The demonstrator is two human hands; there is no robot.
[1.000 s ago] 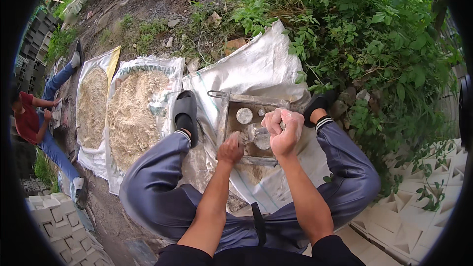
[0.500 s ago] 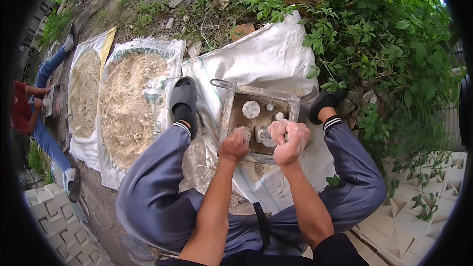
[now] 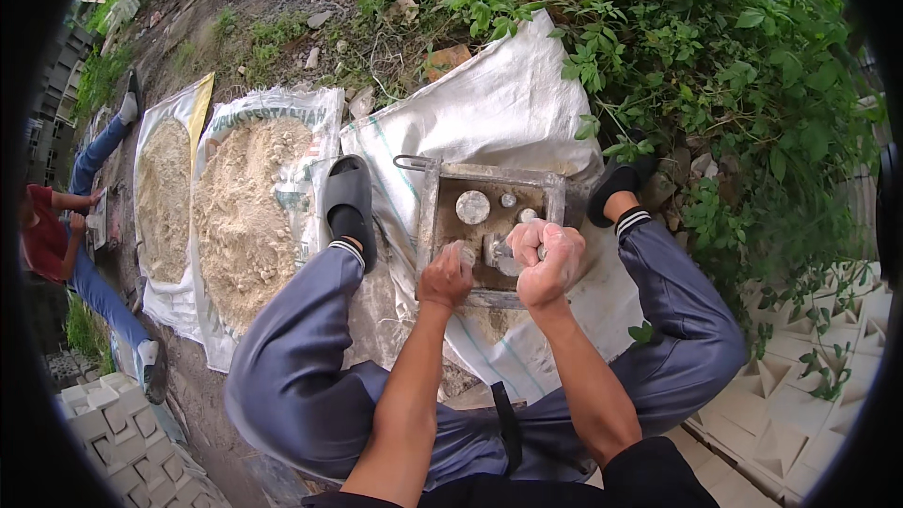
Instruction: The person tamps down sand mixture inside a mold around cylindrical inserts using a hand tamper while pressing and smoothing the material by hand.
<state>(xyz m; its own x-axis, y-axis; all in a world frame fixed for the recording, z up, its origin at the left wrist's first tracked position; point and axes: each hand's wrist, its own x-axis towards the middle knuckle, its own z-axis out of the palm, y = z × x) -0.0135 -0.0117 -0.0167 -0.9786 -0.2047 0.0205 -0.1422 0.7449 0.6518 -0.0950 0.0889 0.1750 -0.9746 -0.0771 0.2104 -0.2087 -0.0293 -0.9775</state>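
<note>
Between my feet sits a square mould frame (image 3: 429,216) with dusty metal edges and a wire loop at its far left corner. Sand-coloured powder lies inside it, around a large round disc (image 3: 472,207), a smaller disc (image 3: 508,199) and a pale round knob (image 3: 527,215). My left hand (image 3: 446,275) is closed at the near left inside corner, its grip mostly hidden by the fingers. My right hand (image 3: 547,261), dusted white, makes a fist around a short grey rod, whose end shows between the fingers. Beside it is a grey blocky piece (image 3: 499,254), partly covered.
A white woven sack (image 3: 489,99) lies under the mould. To the left, two more sacks carry heaps of pale sandy powder (image 3: 245,216). Leafy plants (image 3: 724,85) crowd the right. Patterned pale blocks (image 3: 132,442) stand at lower left, near a seated person (image 3: 47,235).
The view has shifted slightly, and both my hands keep nearly the same places and grips over the mould. At the left, the seated person's hands have moved a little.
</note>
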